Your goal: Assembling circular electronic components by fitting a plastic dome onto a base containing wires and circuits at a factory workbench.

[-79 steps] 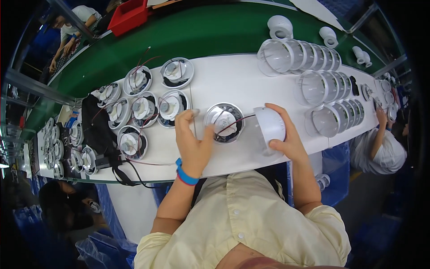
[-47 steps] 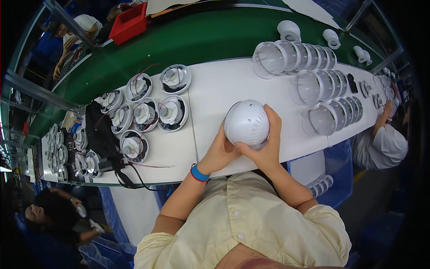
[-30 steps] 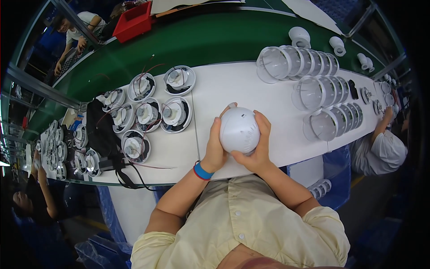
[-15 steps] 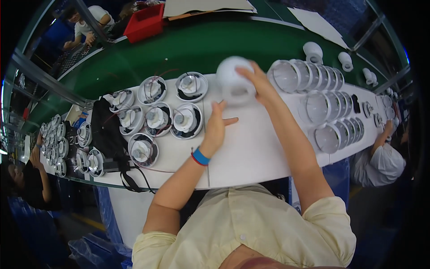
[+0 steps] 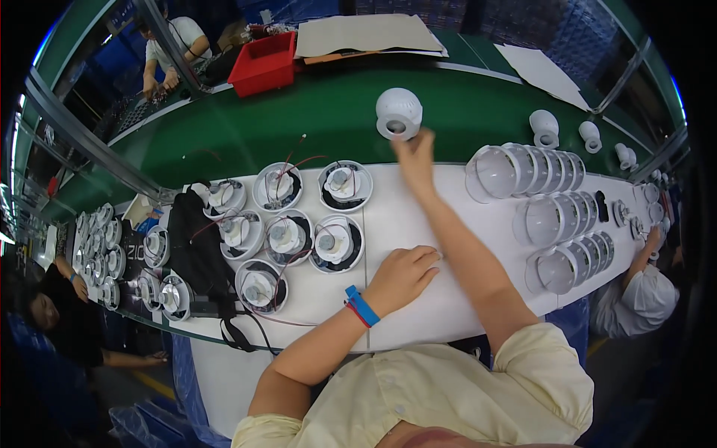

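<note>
A white rounded dome-camera housing [image 5: 399,110] with a round opening low on its front stands on the green conveyor belt. Just below it is my right hand [image 5: 415,158], thumb and fingers apart at its lower rim; whether they still touch it I cannot tell. My left hand [image 5: 402,282], a blue and red band at its wrist, rests over the white worktop [image 5: 403,328] with fingers loosely stretched to the right and nothing visible in them. To its left lie several round white units with wires, the nearest being one wired unit [image 5: 336,243].
Rows of clear domes with white rings [image 5: 515,172] lie at the right. More white housings [image 5: 544,128] stand on the belt. A red bin [image 5: 263,66] and cardboard sheets [image 5: 366,36] sit beyond it. A black bag [image 5: 196,239] lies left. Other people work around.
My right hand has moved the white housing away from me, from over the worktop onto the green belt. My left hand has come nearer to me and lowered to the worktop.
</note>
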`<state>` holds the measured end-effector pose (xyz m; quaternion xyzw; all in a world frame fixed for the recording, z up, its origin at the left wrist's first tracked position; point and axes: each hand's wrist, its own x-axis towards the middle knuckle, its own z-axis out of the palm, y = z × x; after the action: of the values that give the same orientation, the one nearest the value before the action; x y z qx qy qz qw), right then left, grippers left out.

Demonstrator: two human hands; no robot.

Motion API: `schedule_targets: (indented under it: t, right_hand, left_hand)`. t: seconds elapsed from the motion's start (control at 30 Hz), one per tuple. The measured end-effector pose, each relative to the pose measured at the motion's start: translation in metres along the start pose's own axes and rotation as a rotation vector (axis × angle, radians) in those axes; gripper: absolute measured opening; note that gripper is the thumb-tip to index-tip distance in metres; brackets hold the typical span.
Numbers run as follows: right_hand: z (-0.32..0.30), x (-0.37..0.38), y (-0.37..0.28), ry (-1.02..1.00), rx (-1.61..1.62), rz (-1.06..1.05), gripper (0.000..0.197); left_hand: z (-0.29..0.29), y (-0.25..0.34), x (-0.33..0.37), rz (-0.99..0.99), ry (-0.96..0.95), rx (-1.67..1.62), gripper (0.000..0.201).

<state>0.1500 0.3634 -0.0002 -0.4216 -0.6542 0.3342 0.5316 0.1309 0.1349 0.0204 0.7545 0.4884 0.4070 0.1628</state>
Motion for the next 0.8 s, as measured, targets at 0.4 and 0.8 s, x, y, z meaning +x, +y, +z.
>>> schedule_targets:
  t: [0.4, 0.8]
  right_hand:
    - [-0.053, -0.011, 0.004, -0.407, 0.102, 0.403, 0.030]
    - [-0.138, -0.059, -0.067, -0.845, -0.141, 0.006, 0.029]
  left_hand:
    - [-0.005, 0.013, 0.002, 0.030, 0.139, -0.103, 0.006]
    - [0.017, 0.080, -0.004, 0.275, -0.038, 0.569, 0.044]
